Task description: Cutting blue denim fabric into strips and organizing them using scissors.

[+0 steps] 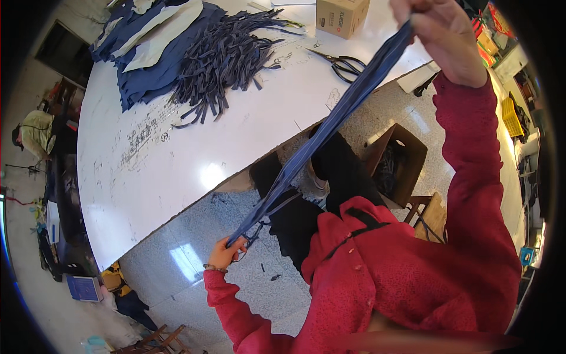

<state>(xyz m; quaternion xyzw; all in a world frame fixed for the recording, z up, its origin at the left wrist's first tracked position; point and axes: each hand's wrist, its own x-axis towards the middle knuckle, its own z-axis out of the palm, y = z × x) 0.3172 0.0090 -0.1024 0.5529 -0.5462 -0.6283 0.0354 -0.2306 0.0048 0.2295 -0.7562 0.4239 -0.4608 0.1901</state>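
A long bundle of blue fabric strips (336, 121) stretches diagonally above my lap. My left hand (227, 253) grips its lower end, with thin loose ends dangling beside the fingers. My right hand (448, 44), raised at the upper right, grips the other end. Beneath the bundle's upper part, black scissors (342, 66) lie on the white tabletop (147, 189). Farther back on the table are a pile of narrow dark strips (221, 65) and stacked navy and white cloth pieces (135, 47).
A cardboard box (339, 17) stands on the table's back. Below are an open box (407, 171), a wooden stool (433, 224) and scattered scraps on the floor (177, 277). A person (35, 133) is at the far left; a yellow crate (512, 118) is at the right.
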